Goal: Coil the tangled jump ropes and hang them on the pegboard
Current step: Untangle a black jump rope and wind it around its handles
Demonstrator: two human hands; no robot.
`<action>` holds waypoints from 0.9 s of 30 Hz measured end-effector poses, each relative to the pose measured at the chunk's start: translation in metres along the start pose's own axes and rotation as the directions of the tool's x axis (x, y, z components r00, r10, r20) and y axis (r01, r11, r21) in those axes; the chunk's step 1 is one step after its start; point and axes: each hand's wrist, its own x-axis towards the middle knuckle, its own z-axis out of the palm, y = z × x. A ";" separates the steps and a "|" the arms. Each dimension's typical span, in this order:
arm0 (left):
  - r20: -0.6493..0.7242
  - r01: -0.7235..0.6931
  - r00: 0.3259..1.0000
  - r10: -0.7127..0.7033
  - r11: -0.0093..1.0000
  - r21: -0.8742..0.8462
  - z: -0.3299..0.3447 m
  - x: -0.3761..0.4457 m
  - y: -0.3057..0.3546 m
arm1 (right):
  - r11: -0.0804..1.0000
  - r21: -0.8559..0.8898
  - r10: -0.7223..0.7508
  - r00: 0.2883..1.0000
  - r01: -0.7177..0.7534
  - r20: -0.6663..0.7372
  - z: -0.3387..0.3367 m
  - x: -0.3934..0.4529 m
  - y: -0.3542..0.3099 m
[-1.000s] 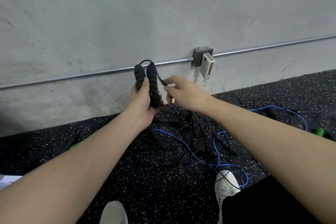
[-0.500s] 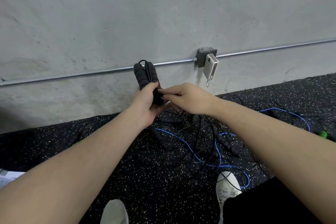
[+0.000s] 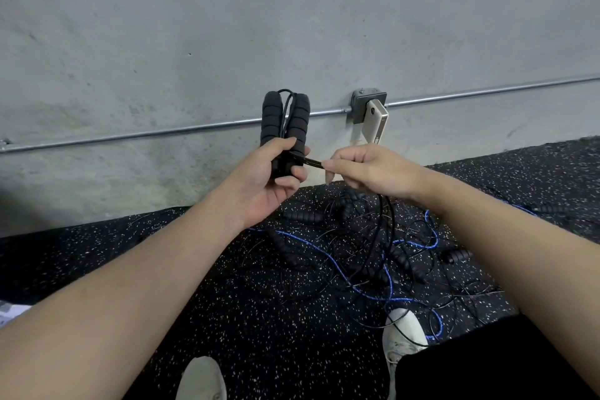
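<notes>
You've got both black foam handles paired upright, side by side, in front of the wall. Their black cord loops over the tops between them and exits sideways near the lower end, running taut toward your right.

Step, as I read it: wrapping this one rope's cord around its own handles, i.e. the coil stage. Nothing hung yet, and no pegboard in view.

Left hand: fingers curled round the lower half of the handles, thumb across the front, clamped firm. Keep that grip, since it's the anchor for every wrap.

Right hand: fingers closed together, pinching the cord just beside the handles. The slack drops from under that hand down to the floor.

Next move likely needs you to carry the cord round the handle pair with steady tension while letting slack feed through the pinch. Risk: the trailing cord runs straight into the tangled pile on the speckled rubber floor. That pile has more black cords, spare black handles and a blue rope crossing through. I can't tell whether your cord is free of it. If it snags, stop and clear the tangle rather than pulling.

One black cord also crosses your right shoe, so mind your foot.

Behind the handles: metal conduit along the concrete wall, junction box with a white device hanging off it. Not relevant to the wrap.
</notes>
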 end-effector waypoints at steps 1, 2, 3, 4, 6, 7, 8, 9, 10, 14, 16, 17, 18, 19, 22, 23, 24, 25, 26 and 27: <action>0.035 0.007 0.999 -0.006 1.000 -0.024 0.001 -0.002 0.001 | 1.000 0.002 0.011 1.000 -0.011 0.006 -0.002 -0.002 0.000; 0.061 0.011 0.998 -0.008 0.999 -0.040 0.002 -0.004 0.001 | 1.000 0.003 0.017 1.000 -0.017 0.023 -0.003 -0.003 0.001; 0.081 0.015 0.997 -0.011 0.998 -0.055 0.002 -0.006 0.002 | 1.000 0.011 0.019 0.998 -0.019 0.051 -0.005 -0.005 0.003; 0.098 0.017 0.995 -0.009 0.997 -0.080 0.001 -0.007 0.004 | 0.999 0.032 0.020 0.996 -0.023 0.086 -0.007 -0.006 0.006; 0.124 0.029 0.992 -0.010 0.988 -0.154 -0.001 -0.009 0.011 | 0.994 0.096 0.039 0.988 -0.054 0.152 -0.014 -0.010 0.012; 0.134 0.039 0.991 -0.015 0.982 -0.183 -0.002 -0.010 0.015 | 0.990 0.122 0.053 0.983 -0.075 0.175 -0.017 -0.011 0.015; 0.143 0.048 0.990 -0.020 0.979 -0.197 -0.004 -0.011 0.018 | 0.988 0.123 0.066 0.981 -0.090 0.185 -0.019 -0.012 0.018; 0.152 0.058 0.988 -0.029 0.979 -0.193 -0.005 -0.012 0.020 | 0.991 0.096 0.080 0.980 -0.098 0.183 -0.019 -0.013 0.021; 0.162 0.070 0.986 -0.041 0.982 -0.177 -0.006 -0.013 0.020 | 0.993 0.054 0.093 0.981 -0.103 0.169 -0.019 -0.013 0.024; 0.270 0.155 0.955 -0.123 0.983 -0.100 -0.008 -0.017 0.016 | 0.987 -0.035 0.159 0.977 -0.155 0.140 -0.020 -0.013 0.027; 0.341 0.215 0.921 -0.187 0.975 -0.046 -0.012 -0.019 0.014 | 0.980 -0.023 0.200 0.959 -0.200 0.201 -0.022 -0.013 0.028; 0.352 0.230 0.911 -0.213 0.973 -0.006 -0.012 -0.021 0.013 | 0.977 -0.007 0.209 0.952 -0.213 0.222 -0.022 -0.012 0.029; 0.344 0.235 0.910 -0.233 0.971 0.036 -0.012 -0.023 0.013 | 0.976 0.003 0.212 0.952 -0.219 0.222 -0.020 -0.012 0.029; 0.318 0.233 0.915 -0.248 0.969 0.087 -0.012 -0.025 0.012 | 0.978 0.007 0.200 0.956 -0.206 0.213 -0.020 -0.012 0.030; 0.242 0.176 0.935 -0.261 0.930 0.324 -0.011 -0.034 0.008 | 0.983 -0.057 0.178 0.980 -0.174 0.084 -0.019 -0.010 0.036; 0.240 0.157 0.933 -0.270 0.901 0.405 -0.012 -0.035 0.006 | 0.981 -0.067 0.184 0.982 -0.182 0.031 -0.019 -0.009 0.036; 0.251 0.141 0.925 -0.286 0.869 0.474 -0.013 -0.037 0.005 | 0.983 -0.056 0.174 0.985 -0.174 -0.004 -0.019 -0.008 0.033; 0.280 0.127 0.908 -0.312 0.840 0.527 -0.014 -0.039 0.004 | 0.990 -0.056 0.128 0.992 -0.129 -0.007 -0.019 -0.006 0.033; 0.320 0.117 0.881 -0.348 0.816 0.567 -0.014 -0.040 0.003 | 0.995 -0.079 0.061 0.998 -0.059 0.020 -0.017 -0.007 0.029; 0.359 0.106 0.848 -0.390 0.788 0.606 -0.014 -0.040 0.002 | 0.996 -0.091 0.007 0.998 -0.002 0.056 -0.015 -0.008 0.022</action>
